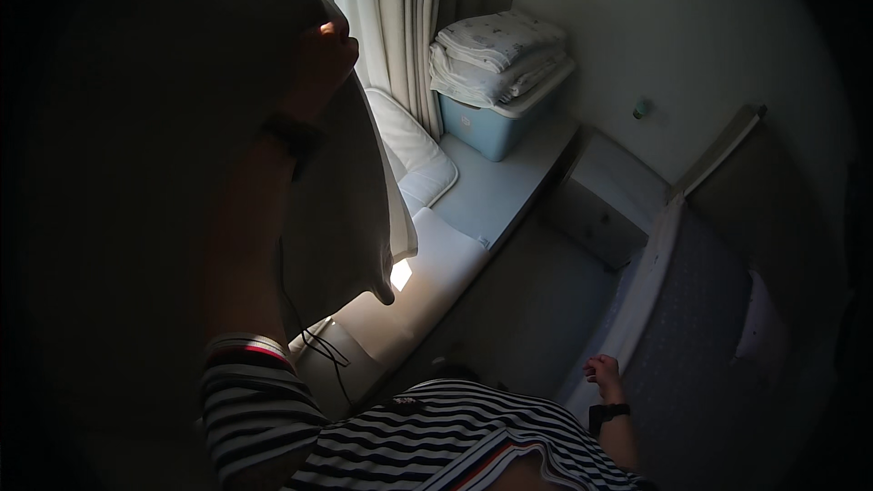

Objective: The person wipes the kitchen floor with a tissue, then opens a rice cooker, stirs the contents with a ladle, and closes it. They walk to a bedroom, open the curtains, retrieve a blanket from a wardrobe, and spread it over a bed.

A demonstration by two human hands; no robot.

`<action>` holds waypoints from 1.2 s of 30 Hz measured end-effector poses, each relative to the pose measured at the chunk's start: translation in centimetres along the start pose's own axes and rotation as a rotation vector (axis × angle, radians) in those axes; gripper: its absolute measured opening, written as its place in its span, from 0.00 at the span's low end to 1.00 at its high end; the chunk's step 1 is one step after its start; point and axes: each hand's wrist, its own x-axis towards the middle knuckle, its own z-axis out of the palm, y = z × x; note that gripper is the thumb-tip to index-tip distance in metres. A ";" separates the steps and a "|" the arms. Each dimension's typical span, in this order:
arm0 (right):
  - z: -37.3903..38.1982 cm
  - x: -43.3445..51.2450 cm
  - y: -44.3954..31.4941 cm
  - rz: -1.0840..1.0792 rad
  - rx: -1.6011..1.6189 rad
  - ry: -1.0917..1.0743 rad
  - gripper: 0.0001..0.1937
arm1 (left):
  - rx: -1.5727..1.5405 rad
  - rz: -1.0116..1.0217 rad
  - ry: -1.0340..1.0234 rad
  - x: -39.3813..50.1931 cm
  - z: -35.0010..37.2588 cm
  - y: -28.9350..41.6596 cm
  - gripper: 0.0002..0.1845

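A grey curtain [341, 232] hangs in front of me on the left, dark on this side, with its hem in mid-air over a window ledge. Raised high, my left hand [326, 51] grips the curtain's edge; a dark band circles that wrist. My right hand [603, 371] is low on the right, its fingers loosely curled, with nothing visible in it. It appears beside the pale top rail [644, 296] of a mesh-sided bed; whether it touches the rail I cannot tell. A black watch [607, 414] sits on the right wrist.
On the ledge [508, 184] stands a blue storage box [491, 129] topped with folded white bedding [501, 48]. A white cushion [416, 143] and a pale mat [430, 266] lie nearer. A dark cable [334, 354] dangles by the curtain. A white cabinet [614, 181] is against the wall.
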 end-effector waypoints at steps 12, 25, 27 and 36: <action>3.9 20.5 -15.5 -0.078 -0.154 -0.297 0.05 | -0.358 -0.351 -0.134 6.9 12.7 2.1 0.03; 2.2 41.9 -28.5 -0.044 -0.303 -0.390 0.05 | -0.119 -0.913 -0.477 9.0 30.8 -2.4 0.23; 0.9 43.7 -28.7 -0.008 -0.316 -0.379 0.05 | -0.127 -0.895 -0.486 9.9 33.9 -2.8 0.25; -5.2 44.5 -28.7 0.021 -0.322 -0.328 0.08 | -0.176 -1.194 -0.481 12.0 43.6 -5.2 0.45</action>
